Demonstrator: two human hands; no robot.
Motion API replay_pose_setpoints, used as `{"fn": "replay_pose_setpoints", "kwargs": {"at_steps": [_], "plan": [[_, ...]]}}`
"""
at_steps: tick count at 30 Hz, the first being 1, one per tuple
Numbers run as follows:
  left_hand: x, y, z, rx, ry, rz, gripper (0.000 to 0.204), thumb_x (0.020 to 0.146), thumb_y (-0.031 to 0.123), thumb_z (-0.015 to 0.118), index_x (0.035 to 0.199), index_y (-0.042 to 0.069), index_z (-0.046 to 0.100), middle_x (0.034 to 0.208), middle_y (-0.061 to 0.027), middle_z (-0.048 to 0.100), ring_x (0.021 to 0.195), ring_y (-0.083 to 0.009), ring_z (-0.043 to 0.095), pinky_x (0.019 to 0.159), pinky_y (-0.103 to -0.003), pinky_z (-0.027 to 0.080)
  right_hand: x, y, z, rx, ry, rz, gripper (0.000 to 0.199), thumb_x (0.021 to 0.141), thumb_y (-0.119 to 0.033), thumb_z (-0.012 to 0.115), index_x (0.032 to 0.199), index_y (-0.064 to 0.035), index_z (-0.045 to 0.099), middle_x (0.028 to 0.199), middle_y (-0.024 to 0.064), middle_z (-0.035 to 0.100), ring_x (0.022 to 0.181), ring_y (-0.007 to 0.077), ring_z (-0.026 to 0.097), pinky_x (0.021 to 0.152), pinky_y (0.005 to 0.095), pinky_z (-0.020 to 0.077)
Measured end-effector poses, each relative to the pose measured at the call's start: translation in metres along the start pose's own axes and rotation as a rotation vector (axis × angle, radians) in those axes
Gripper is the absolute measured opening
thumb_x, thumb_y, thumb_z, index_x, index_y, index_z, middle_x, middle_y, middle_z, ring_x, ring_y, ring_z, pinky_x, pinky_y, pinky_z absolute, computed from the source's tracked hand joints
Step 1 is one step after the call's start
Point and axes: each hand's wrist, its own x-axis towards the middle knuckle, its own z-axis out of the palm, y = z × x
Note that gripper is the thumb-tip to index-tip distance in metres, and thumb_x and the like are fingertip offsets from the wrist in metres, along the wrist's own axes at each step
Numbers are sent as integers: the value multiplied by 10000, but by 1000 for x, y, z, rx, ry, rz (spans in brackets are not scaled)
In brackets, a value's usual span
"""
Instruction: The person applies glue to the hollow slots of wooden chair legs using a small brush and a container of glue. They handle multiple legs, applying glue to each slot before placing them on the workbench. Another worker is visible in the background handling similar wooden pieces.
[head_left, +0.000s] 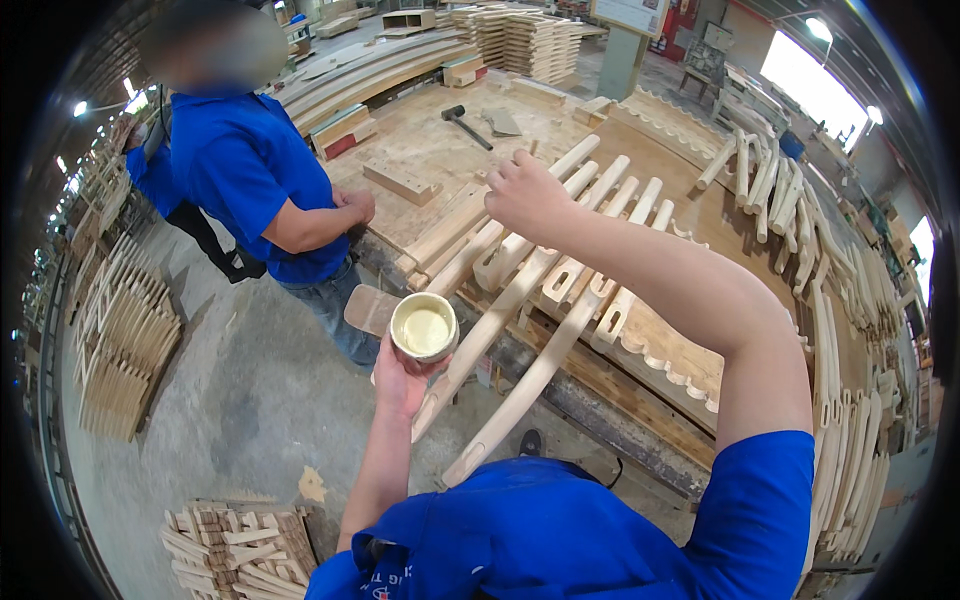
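Cream-yellow liquid (425, 325) fills part of the cup (424, 356) my left hand grips (402, 385) from below; a tipped wrist could spill it onto the floor (240, 400). My right hand (528, 195) is half curled above the bars (540, 370); I can't tell whether it pinches anything. Bumping their overhanging ends could shift them. Pale, smooth, some slotted, they lie across the bench (405, 140).

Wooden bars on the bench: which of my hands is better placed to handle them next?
Probably your right hand: it reaches out over the wooden bars, though whether it holds something is unclear. Your left hand is busy holding the cup, off to the left of them.
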Motion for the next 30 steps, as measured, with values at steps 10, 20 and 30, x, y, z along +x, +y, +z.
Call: {"fn": "replay_pose_setpoints", "kwargs": {"at_steps": [10, 20, 30], "plan": [[9, 6, 7, 28, 11, 105, 442, 1011, 358, 320, 1305, 41, 414, 1285, -135, 493, 1097, -286, 570, 822, -458, 551, -69, 15, 5, 402, 228, 217, 24, 776, -140, 618, 758, -133, 632, 770, 26, 584, 778, 181, 604, 675, 348, 473], [23, -5, 31, 225, 56, 296, 391, 995, 344, 424, 1132, -11, 514, 999, -113, 618, 895, -198, 642, 746, -375, 575, -72, -27, -28, 651, 135, 144, 119, 781, -176, 607, 727, -74, 634, 741, 63, 611, 731, 244, 627, 637, 353, 505], [21, 5, 47, 5, -17, 253, 375, 1004, 325, 376, 1181, 7, 468, 1124, -126, 568, 972, -213, 614, 766, -428, 580, -101, -51, 24, 1768, -103, 548, 140, 806, -149, 673, 867, -25, 646, 714, -2, 590, 674, 70, 510, 613, 242, 428]]}}
